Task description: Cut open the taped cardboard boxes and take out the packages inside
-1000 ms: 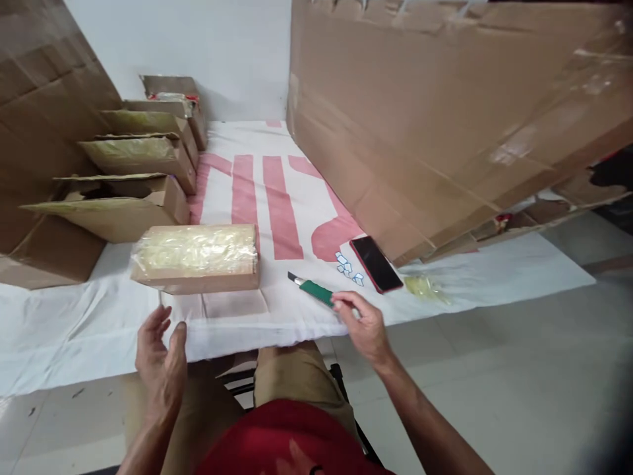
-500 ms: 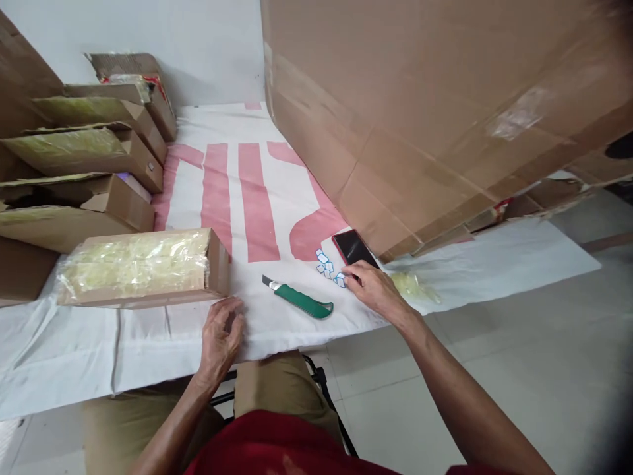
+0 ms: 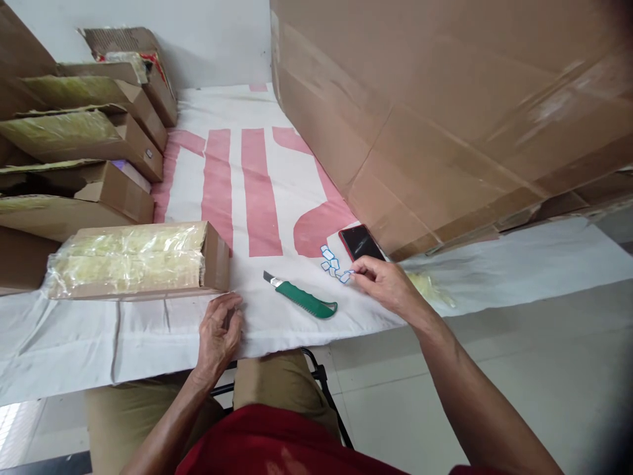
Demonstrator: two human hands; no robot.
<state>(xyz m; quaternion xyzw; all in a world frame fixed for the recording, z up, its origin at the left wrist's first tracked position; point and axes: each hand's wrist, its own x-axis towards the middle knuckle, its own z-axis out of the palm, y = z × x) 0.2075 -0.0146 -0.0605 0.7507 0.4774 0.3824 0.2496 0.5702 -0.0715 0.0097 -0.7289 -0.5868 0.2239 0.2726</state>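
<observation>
- right hand (image 3: 386, 287) has left the green knife (image 3: 304, 298), now pinching one label (image 3: 346, 276) near the bench (image 3: 148, 330) front edge, beside the phone (image 3: 360, 243)
- left hand (image 3: 221, 330) has dropped loosely open onto the front edge

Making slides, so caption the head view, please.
Right hand touches a sticker beside a phone; left hand rests by a green knife.

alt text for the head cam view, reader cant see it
A seated person's right hand touches one of several small blue-edged labels on a white-and-red cloth, beside a dark phone and a green utility knife. The left hand rests on the cloth near an open carton of plastic-wrapped yellowish material.
</observation>
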